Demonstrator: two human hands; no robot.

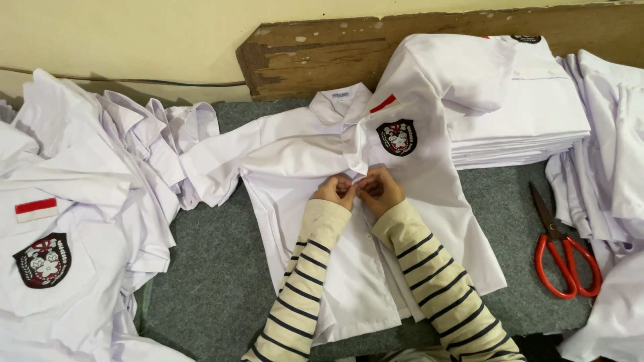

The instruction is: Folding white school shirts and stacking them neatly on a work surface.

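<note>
On the far left lies a loose pile of shirts, soft, white and wrinkled. The top one has a dark round badge and a small red and white patch. I cannot count the shirts in this pile, because they are bunched up and the picture cuts them off.

Under everything is a gray mat that looks rough and fuzzy.

In the middle, one white shirt lies flat on the mat with its front up and its collar near the wall. It has one dark badge on the chest and a thin red strip just above it. The left hand and the right hand are side by side at the front of this shirt, touching each other. Both pinch the cloth where the two edges meet. What the fingers squeeze is hidden under them. Both sleeves are cream with dark stripes.

Behind the shirt leans one worn brown board, chipped at its corner.

To the right sits a neat stack of folded shirts, flat and square, too many thin layers to count.

Next to it lies one pair of scissors with red handles and dark blades.

At the far right edge hangs more white cloth, cut off by the picture.
</note>
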